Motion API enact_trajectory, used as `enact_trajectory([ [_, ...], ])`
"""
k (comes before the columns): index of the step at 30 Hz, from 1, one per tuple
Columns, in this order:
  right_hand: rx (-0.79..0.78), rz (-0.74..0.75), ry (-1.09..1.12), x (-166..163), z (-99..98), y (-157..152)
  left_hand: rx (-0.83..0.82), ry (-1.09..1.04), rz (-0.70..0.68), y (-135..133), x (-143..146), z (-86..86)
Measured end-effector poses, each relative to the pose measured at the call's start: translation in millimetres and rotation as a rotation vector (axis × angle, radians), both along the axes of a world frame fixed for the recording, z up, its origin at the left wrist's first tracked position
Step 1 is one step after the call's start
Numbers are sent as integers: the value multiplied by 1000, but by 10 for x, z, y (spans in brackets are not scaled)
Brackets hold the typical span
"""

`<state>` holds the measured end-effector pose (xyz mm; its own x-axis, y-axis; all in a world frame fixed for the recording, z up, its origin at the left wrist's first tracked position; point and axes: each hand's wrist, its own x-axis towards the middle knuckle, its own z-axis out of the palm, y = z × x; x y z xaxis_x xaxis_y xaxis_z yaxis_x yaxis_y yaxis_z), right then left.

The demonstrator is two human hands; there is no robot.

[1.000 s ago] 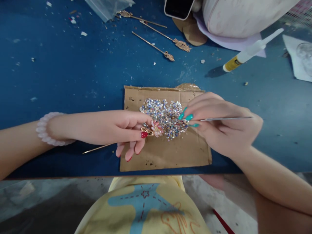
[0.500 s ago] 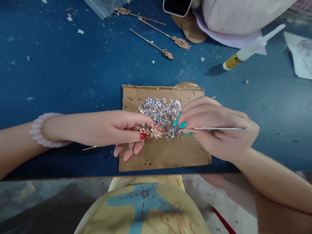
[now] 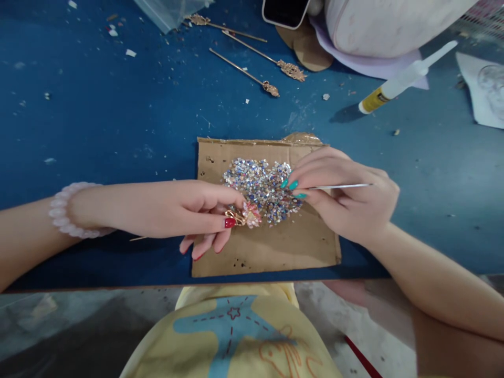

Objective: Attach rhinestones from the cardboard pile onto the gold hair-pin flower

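Observation:
Between thumb and fingers, my left hand (image 3: 200, 212) is closed on a gold hairpin with a pink flower (image 3: 251, 214) at its head. A bit of its thin stick shows below the wrist. My right hand (image 3: 346, 191) pinches slim silver tweezers (image 3: 340, 186), their tips hidden by the fingers over the stones. Beneath both hands, a pile of glittering rhinestones (image 3: 252, 176) is spread on a piece of cardboard (image 3: 271, 252). The flower hangs over the pile's lower left edge, a short way from my right fingertips.
Several gold hairpins (image 3: 246, 70) lie at the back of the blue table (image 3: 98, 115), near a clear plastic bag (image 3: 167, 13). A glue bottle with a yellow label (image 3: 376, 100) stands at the back right. Behind are a phone (image 3: 285, 11) and a whitish rounded object (image 3: 378, 26).
My right hand has moved slightly up and left with the tweezers, away from the flower, uncovering more stones. My left hand has barely shifted and still holds the hairpin.

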<state>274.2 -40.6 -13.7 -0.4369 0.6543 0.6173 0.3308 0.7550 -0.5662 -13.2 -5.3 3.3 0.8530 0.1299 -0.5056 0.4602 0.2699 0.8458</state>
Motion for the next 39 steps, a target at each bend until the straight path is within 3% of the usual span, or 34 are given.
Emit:
enact_trajectory([
  [13,-30,-45,-53,40,-123,114,72,73,30,-22,20,50],
  [18,-56,-112,-46,5,-159,192,14,47,2,-15,14,14],
  [39,-81,-165,-61,-7,-158,186,0,56,13,-22,37,16],
])
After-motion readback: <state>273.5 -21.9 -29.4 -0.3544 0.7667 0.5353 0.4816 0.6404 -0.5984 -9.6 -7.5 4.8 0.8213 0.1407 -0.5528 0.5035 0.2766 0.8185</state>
